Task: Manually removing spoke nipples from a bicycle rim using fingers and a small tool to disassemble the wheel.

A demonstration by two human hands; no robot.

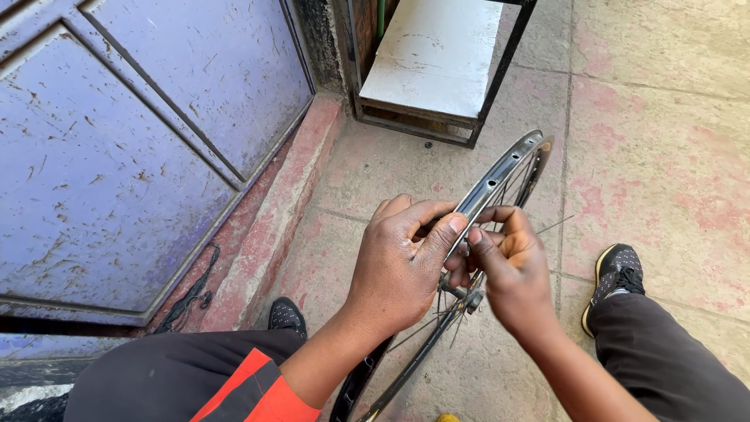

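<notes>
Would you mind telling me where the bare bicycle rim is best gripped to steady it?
Probably on the upper arc of the bicycle rim, from the left side, as the left hand does. The rim stands on edge, narrow enough to pinch across; the thin spokes offer poor purchase. The right hand works from the right.

No packages, labels, signs or screens in my view.
Around my grip, to either side and ahead of it, I can make out nothing wrapped, boxed, labelled, posted or lit; no surface near my hands shows a sticker or tag that I can see.
</notes>
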